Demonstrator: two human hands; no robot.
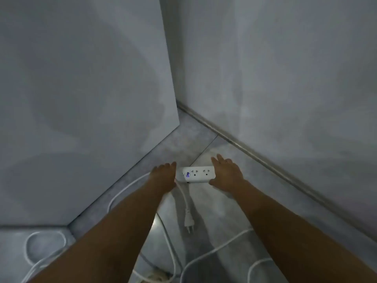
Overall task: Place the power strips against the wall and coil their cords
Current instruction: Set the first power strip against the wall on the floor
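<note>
- Two-handed, bracketing the white power strip end to end: pressing the left hand against its lit switch end and cupping the right hand over the other end, fingers straight on both, curling round nothing.
- Holding the hands apart by the strip's whole length, the strip lying directly between them, long axis running left to right across the view, neither hand nearer.
- Sitting toward the far corner of the floor, short of the baseboard along the floor's right edge and apart from the grey panel on its left edge; not showing whether resting on the floor or lifted just off it.
- Trailing a short cord back from the left end to a plug lying loose on the floor.
- Judging the coming move: sliding the strip forward and rightward until one long side meets the wall.
- Noting other white cords sprawling uncoiled along the near edge.
</note>
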